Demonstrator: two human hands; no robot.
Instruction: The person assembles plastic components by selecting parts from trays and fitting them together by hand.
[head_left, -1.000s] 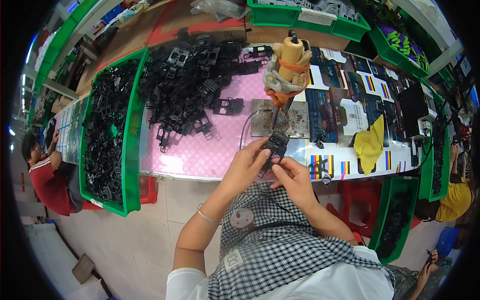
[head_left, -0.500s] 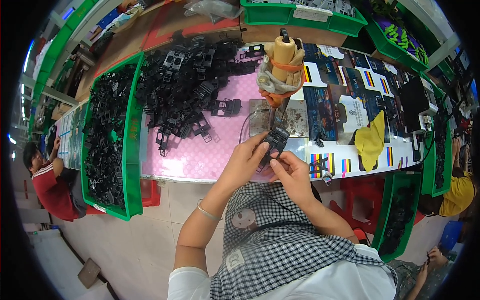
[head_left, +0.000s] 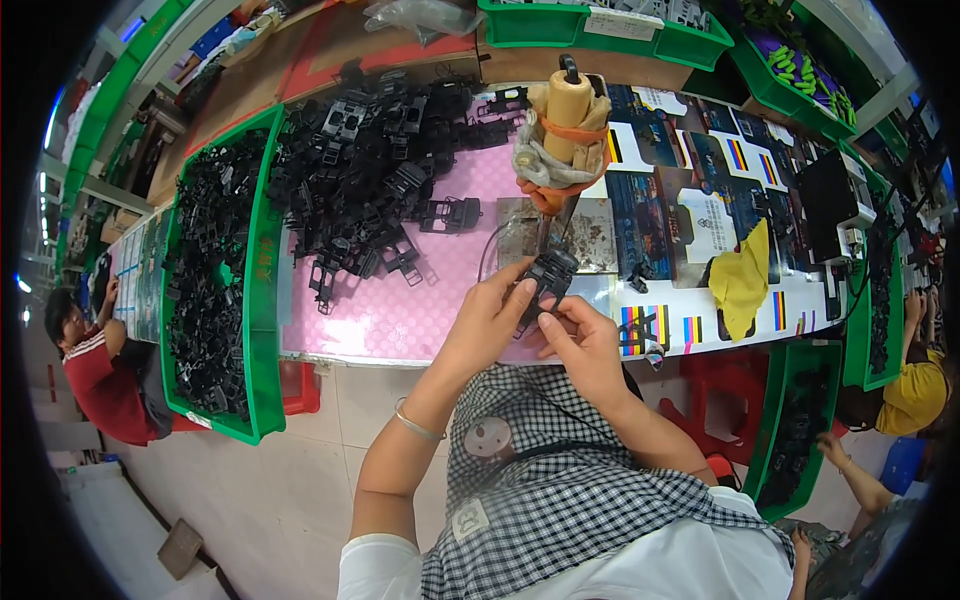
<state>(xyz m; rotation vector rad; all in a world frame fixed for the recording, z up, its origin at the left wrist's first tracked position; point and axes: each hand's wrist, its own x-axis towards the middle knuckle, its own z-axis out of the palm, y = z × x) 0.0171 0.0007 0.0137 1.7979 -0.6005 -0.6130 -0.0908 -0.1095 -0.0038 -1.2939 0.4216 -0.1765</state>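
A black plastic part, like a small toy vehicle body with an open frame [head_left: 552,272], is held between my hands at the table's front edge. My left hand [head_left: 488,318] is closed on its left side, thumb on top. With bent fingers, my right hand [head_left: 583,340] pinches its lower right side. Just beyond the part stands a tool with a cream cylindrical handle [head_left: 568,112], wrapped in cloth and bound with orange bands. Its metal rod reaches down over a stained metal plate [head_left: 590,240]. The tool's lower tip is hidden behind the part.
A big heap of black frames [head_left: 370,170] covers the table's left, beside a long green bin [head_left: 262,300] of black parts. Right lie a yellow cloth [head_left: 738,285] and small black pieces [head_left: 640,275]. Another green bin [head_left: 775,440] stands lower right, where a co-worker's hand [head_left: 832,450] reaches.
The black part has tilted slightly and risen a little in my fingers; both hands stay nearly in place. At lower right, a co-worker's arm has moved to the green bin.
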